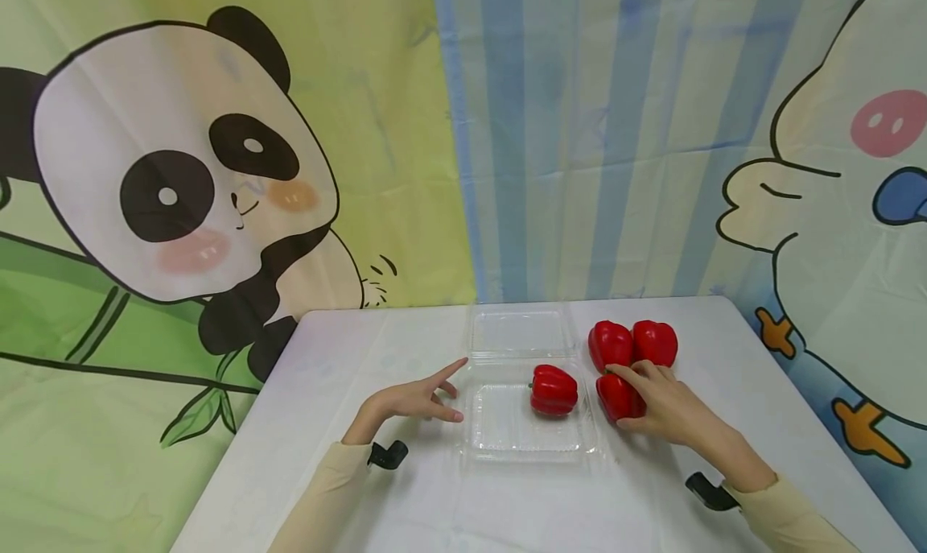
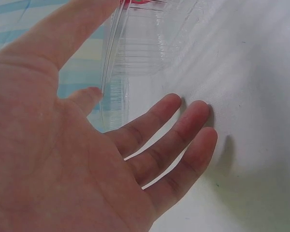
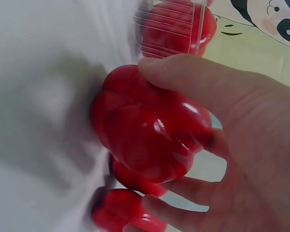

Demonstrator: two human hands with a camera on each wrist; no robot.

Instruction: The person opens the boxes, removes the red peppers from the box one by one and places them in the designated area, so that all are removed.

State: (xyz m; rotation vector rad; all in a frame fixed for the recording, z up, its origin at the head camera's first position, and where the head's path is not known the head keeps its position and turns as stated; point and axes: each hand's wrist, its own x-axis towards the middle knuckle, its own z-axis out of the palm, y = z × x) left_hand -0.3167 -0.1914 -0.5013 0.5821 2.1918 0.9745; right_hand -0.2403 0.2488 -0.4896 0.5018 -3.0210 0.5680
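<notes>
My right hand (image 1: 668, 406) grips a red bell pepper (image 3: 152, 123) just right of the clear plastic container (image 1: 481, 448), thumb on one side and fingers on the other. In the container's base lies another red bell pepper (image 1: 554, 390), on its side with the green stem to the left. Just beyond the right hand, two more red peppers (image 1: 610, 344) stand close together. My left hand (image 1: 418, 398) is at the container's left edge, fingers spread and holding nothing. In the left wrist view the index finger and thumb reach around the container's clear rim (image 2: 111, 58).
The container's open lid (image 1: 520, 332) lies flat behind its base. Everything rests on a white table (image 1: 391, 340). A cartoon-printed curtain (image 1: 536, 134) hangs right behind the table's far edge. A dark camera strap (image 1: 387, 455) sits on each wrist.
</notes>
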